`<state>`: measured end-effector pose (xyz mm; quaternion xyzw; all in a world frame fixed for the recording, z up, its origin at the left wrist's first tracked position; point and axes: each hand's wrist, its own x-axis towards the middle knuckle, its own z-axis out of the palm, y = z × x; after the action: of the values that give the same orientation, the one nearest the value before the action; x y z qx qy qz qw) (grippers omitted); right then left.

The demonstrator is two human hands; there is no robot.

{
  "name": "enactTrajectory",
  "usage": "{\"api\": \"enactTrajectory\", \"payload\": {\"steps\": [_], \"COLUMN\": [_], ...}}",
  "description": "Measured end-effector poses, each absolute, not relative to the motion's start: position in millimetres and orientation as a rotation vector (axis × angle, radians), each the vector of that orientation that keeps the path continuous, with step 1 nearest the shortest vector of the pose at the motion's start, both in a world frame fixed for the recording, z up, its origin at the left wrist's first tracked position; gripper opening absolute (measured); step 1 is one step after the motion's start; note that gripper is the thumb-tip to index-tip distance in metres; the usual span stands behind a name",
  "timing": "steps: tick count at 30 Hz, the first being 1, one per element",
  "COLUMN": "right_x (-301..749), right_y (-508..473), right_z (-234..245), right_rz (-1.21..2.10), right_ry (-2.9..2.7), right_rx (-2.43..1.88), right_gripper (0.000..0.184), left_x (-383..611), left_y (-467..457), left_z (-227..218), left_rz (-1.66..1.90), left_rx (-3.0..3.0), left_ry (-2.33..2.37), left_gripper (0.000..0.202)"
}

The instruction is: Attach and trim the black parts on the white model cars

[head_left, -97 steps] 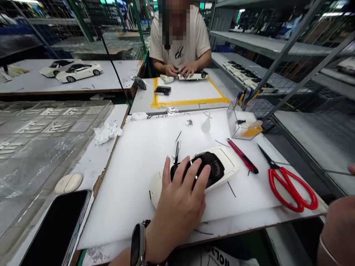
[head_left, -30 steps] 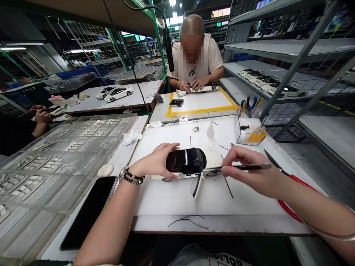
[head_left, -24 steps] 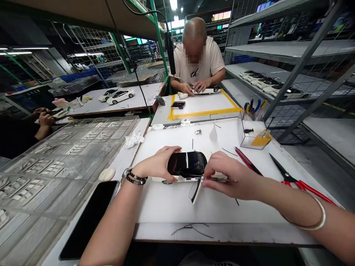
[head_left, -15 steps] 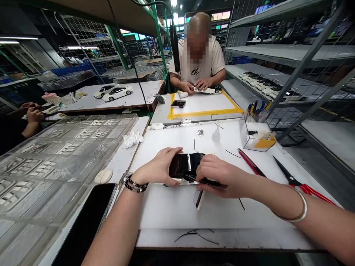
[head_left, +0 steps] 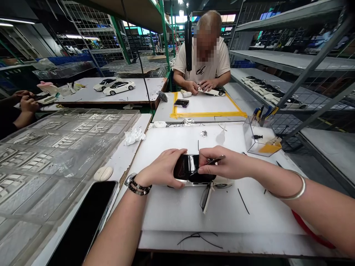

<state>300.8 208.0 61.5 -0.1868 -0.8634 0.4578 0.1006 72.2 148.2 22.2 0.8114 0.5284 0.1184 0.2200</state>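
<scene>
Right hand (head_left: 212, 161), pinching slim tool (head_left: 219, 159), is shifted over model car (head_left: 203, 178); detail work is presumed; left hand's (head_left: 163, 168) clasp needs to be held steady.

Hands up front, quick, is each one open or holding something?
Left hand: curved around the car, holding it.
Right hand: closed, pinching a thin tool.

Metal shelving rack (head_left: 277, 59): tiered, grey, towering right!
Green post (head_left: 165, 37): standing tall!
Strip lights (head_left: 16, 20): blazing away, far left!
</scene>
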Motion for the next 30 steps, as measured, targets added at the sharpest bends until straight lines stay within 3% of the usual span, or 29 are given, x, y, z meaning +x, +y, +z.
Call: {"api": "enactTrajectory", "payload": {"steps": [6,13,15,21,26,30], "right_x": [279,258,257,263,272,283], "right_y": [217,199,199,224,210,182], "right_z": [86,113,113,89,86,90], "right_rz": [1.334,0.905,0.932,1.444,1.376,1.016], "right_ry": [-2.808,-3.153,-3.113,-2.732,-2.738,-2.953], "right_rx": [-0.639,-0.657,-0.712,-0.93,-0.886,-0.678], "right_gripper": [0.017,0.011,0.013,0.023,0.021,0.016], "left_x": [74,75,75,74,74,75], "left_y": [150,152,152,151,150,149], "left_z": [24,23,23,22,22,22], "left_rz": [0.339,0.344,0.334,0.349,0.333,0.332], "left_rx": [2.289,2.364,2.363,2.374,2.365,2.344], "left_ry": [1.433,1.377,1.391,1.365,1.389,1.422], "left_gripper": [0.079,0.047,0.049,0.072,0.075,0.082]}}
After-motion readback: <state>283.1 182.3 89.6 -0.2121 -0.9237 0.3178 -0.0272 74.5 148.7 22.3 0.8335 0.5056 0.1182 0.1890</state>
